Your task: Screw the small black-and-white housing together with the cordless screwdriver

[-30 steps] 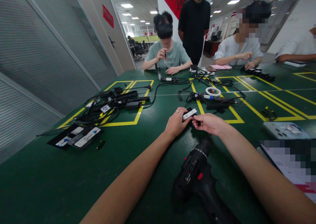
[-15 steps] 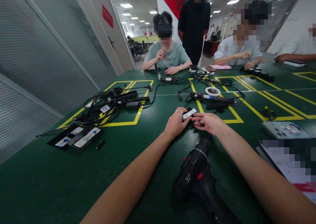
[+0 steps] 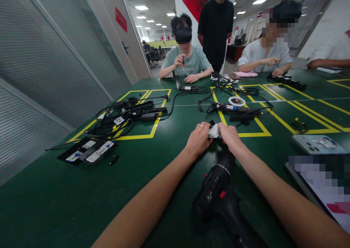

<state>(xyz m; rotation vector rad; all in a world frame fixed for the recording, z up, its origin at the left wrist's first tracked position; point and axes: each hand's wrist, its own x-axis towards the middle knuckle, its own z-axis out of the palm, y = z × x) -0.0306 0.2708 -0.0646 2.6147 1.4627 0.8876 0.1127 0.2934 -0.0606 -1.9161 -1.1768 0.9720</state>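
Note:
My left hand (image 3: 199, 139) and my right hand (image 3: 230, 138) meet over the green table (image 3: 54, 200), both closed on a small black box with a white label (image 3: 213, 130). The left hand wears a ring and grips the box's left end. The right hand's fingers curl over its right end, hiding most of it. A black cordless drill (image 3: 218, 197) lies on the table just below my hands, between my forearms, its chuck pointing toward the box.
A tangle of black cables and adapters (image 3: 125, 115) lies in a yellow-taped square at left, with flat black packets (image 3: 90, 153) nearer. A white ring and tools (image 3: 236, 104) lie ahead. A phone (image 3: 317, 144) and papers sit at right. Several people sit or stand at the far side.
My right hand has closed over the box's right end, where before its fingers only touched it. Both hands shifted slightly toward me, and the label now faces more toward me.

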